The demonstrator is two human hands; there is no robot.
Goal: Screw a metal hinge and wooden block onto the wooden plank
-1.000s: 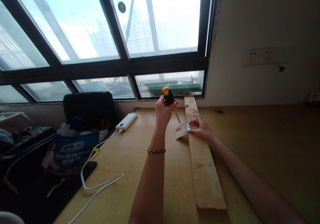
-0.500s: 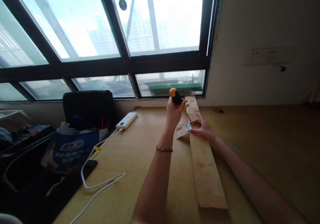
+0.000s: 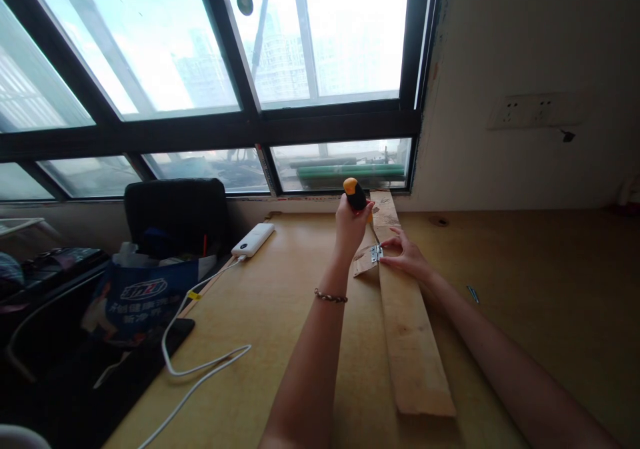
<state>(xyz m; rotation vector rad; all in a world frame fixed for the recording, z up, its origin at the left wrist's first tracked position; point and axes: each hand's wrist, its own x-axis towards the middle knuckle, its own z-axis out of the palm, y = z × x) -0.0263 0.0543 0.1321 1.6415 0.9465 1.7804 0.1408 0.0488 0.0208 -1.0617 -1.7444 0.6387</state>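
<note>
My left hand grips a screwdriver with a black and orange handle, its shaft slanting down to a small metal hinge. The hinge joins a long wooden plank and a small wood piece at the plank's left edge. My right hand rests flat on the plank just right of the hinge, fingertips touching it. Plank and wood piece lie on a wooden table.
A white power bank with a white cable lies on the table's left side. A black chair and a blue bag stand left of the table. A small screw-like item lies right of my arm. Wall sockets are behind.
My left hand has carried the screwdriver rightward and down, from left of the hinge to having its tip at the hinge. My right hand has stayed on the plank.
</note>
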